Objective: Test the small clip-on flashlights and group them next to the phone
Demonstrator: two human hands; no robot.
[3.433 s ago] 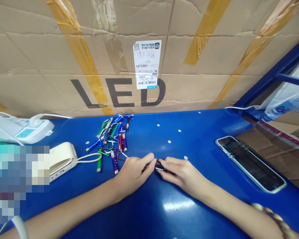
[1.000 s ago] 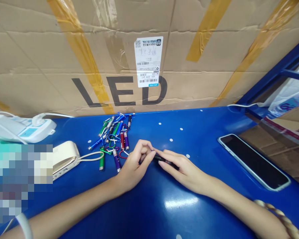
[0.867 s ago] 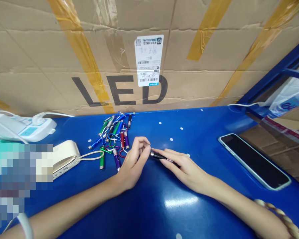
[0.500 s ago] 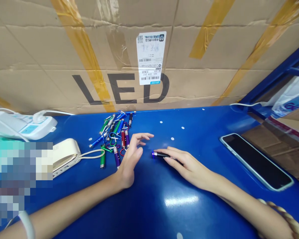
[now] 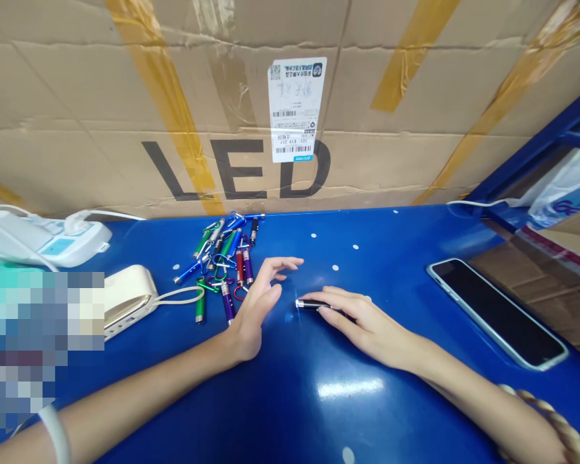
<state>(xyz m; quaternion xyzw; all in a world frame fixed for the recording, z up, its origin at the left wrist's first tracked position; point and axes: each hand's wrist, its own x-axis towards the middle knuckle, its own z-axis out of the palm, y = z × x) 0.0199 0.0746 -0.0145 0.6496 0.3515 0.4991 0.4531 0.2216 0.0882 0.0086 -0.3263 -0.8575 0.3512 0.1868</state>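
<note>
A small black keychain flashlight (image 5: 311,304) lies between the thumb and fingers of my right hand (image 5: 360,317), just above the blue table. Its silver tip points left and glows white, with a faint bluish spot on the table beside it; the rear end is hidden by the hand. My left hand (image 5: 258,312) is held up to the left of the tip, palm turned towards it, fingers stretched and holding nothing. Behind and left of that hand lies a loose pile of keychain flashlights (image 5: 227,248) in green, blue, red, purple, black and silver, with coloured carabiner clips.
A white power bank (image 5: 133,296) with a looped cord lies left of the pile, near a white power strip (image 5: 77,241) with cables. A phone (image 5: 497,312) rests on the right beside brown cardboard (image 5: 541,270). The large cardboard box (image 5: 367,154) marked LED stands along the back.
The flashlight's tip has gone from a blue-violet glow to a white one. Both hands stay almost where they were; the view has shifted slightly.
</note>
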